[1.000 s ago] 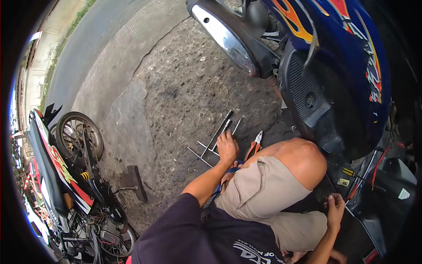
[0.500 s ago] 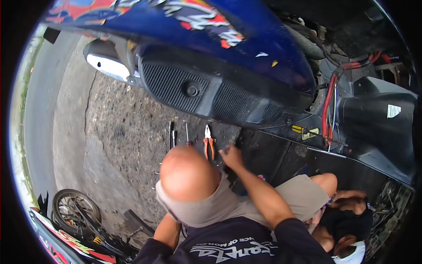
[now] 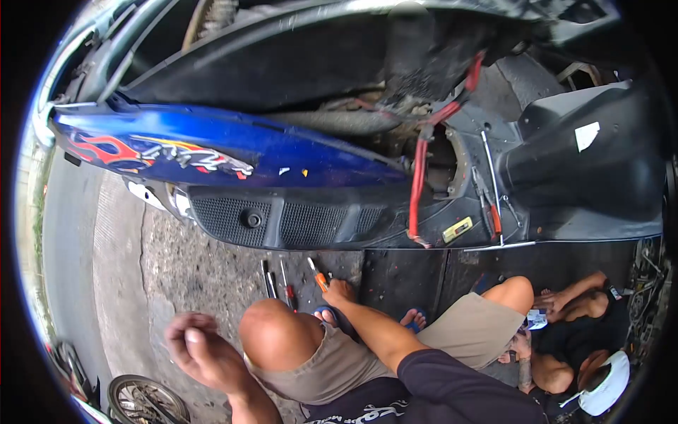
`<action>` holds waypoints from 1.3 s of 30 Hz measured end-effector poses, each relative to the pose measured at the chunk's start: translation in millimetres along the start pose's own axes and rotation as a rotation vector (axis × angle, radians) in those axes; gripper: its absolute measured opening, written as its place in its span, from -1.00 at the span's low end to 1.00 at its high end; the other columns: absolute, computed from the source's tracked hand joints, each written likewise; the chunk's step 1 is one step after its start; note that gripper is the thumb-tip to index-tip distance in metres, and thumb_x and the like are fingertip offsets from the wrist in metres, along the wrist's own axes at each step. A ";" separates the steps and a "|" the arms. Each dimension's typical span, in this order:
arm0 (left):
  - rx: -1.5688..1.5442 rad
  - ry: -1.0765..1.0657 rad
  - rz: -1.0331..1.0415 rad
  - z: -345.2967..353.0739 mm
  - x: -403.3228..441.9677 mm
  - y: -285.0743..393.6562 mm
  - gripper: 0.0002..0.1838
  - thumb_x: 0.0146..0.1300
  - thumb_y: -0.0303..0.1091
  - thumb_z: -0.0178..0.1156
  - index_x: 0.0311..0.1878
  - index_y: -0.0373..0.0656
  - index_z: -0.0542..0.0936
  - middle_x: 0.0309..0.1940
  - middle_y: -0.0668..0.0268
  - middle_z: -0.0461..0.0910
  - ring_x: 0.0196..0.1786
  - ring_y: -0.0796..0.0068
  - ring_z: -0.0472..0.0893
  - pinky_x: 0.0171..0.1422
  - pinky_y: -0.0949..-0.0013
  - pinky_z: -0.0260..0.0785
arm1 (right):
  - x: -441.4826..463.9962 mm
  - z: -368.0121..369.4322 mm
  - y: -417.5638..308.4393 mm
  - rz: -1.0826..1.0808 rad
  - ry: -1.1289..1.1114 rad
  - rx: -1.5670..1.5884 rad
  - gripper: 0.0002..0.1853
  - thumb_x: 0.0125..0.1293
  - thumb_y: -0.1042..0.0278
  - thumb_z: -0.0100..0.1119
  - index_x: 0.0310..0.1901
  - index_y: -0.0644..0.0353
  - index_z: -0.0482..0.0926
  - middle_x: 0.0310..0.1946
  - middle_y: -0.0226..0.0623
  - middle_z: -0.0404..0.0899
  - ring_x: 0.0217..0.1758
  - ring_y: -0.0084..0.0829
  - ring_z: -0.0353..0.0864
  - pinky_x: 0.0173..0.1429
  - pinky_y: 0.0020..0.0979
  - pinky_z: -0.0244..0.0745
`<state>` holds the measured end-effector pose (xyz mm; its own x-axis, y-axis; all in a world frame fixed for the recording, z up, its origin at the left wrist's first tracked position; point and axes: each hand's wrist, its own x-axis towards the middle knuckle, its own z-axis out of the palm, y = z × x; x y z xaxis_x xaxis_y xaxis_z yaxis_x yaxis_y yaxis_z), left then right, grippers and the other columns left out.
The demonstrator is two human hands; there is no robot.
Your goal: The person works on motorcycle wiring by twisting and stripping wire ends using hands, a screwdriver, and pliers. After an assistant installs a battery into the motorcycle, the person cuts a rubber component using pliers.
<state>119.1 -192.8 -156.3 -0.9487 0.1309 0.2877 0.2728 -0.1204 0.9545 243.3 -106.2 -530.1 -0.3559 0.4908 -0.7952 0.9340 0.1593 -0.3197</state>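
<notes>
My right hand (image 3: 339, 291) is closed around the orange handles of a pair of pliers (image 3: 320, 278), low over the ground beside the scooter. Part of the handles is hidden by the fingers; the metal jaws point away from me. My left hand (image 3: 201, 351) is raised left of my knee, its fingers loosely curled and somewhat blurred, with no object visible in it. Just left of the pliers lie a screwdriver with a red handle (image 3: 288, 290) and a dark slender tool (image 3: 268, 278). Above them is the scooter's black ribbed footboard (image 3: 311, 225).
A blue scooter panel (image 3: 282, 159) spans the view. A red-wrapped cable (image 3: 419, 177), a yellow item (image 3: 458, 230), a long metal rod (image 3: 491, 169) and an orange-handled tool (image 3: 496, 220) lie on the scooter body. A person in a white cap (image 3: 609, 385) sits at right. A motorcycle wheel (image 3: 147, 401) stands lower left.
My right hand has closed on the pliers, which now lean at a different angle. My left hand has come up into view. The camera view has shifted, showing more of the scooter.
</notes>
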 end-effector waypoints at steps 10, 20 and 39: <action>-0.023 -0.671 -0.308 185.4 -41.8 6.5 -0.56 0.58 -0.29 -0.06 0.34 -0.41 0.41 0.30 -0.03 0.50 0.33 0.23 0.49 0.50 0.22 0.24 | -157.5 -196.3 82.3 -0.146 -0.299 0.361 -0.60 0.22 0.01 0.29 -0.20 0.23 0.77 -0.31 -0.05 0.73 -0.20 -0.26 0.74 -0.06 -0.30 0.54; -0.666 -0.813 -0.837 212.5 -48.7 3.1 -0.66 0.54 -0.12 0.13 -0.11 -0.27 0.54 -0.24 0.20 0.61 -0.18 0.42 0.59 0.04 0.31 0.44 | -334.3 -350.9 85.6 -0.627 -0.008 1.002 -0.54 0.09 0.36 0.38 0.06 0.34 0.66 0.18 0.00 0.52 0.10 -0.20 0.60 0.21 -0.26 0.49; -0.538 -0.748 -1.007 207.4 -48.5 25.8 -0.64 0.53 -0.08 0.20 -0.23 -0.22 0.61 -0.46 0.38 0.58 -0.52 0.68 0.48 -0.47 0.56 0.33 | -341.9 -424.8 31.5 -0.735 1.082 -0.881 -0.66 0.20 0.35 0.28 0.04 0.10 0.73 0.24 -0.20 0.46 0.19 -0.12 0.46 0.17 -0.02 0.28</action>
<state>205.3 1.8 -129.4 -0.3386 0.8649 -0.3706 -0.7375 0.0006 0.6753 407.3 94.9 -49.4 -0.8921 0.3787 0.2463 0.4348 0.8678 0.2404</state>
